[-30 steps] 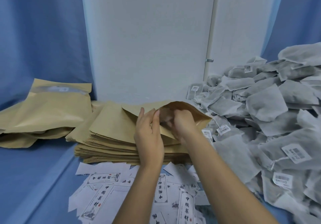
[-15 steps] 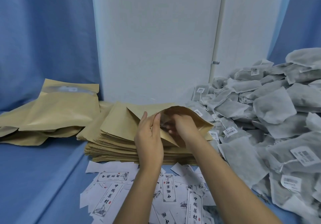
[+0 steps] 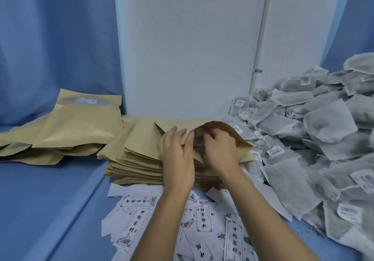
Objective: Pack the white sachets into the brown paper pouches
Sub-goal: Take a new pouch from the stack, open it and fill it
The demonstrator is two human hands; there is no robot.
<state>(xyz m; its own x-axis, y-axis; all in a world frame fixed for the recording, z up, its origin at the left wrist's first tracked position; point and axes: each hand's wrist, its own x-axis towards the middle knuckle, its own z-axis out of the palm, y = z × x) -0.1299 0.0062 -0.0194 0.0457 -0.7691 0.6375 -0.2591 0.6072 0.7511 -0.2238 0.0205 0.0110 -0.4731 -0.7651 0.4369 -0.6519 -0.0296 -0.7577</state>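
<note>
Two hands work at one pouch mouth. Printed labels [image 3: 204, 218] lie scattered just before the stack of pouches [image 3: 137, 167]. Atop the stack, the left hand [image 3: 177, 155] pinches the near lip of the open pouch [image 3: 186, 122], holding it agape. The right hand [image 3: 220, 149] is curled inside the mouth; whether it grips anything cannot be confirmed.

Assessed step: loading. Next requirement: withdraw without collapsing the lip, then fetch from the white sachets [image 3: 327, 127] heaped against the stack's right edge.

Filled pouches [image 3: 81, 123] lie left of the stack. A white panel [image 3: 192, 48] stands behind it, so free room is mainly above.
</note>
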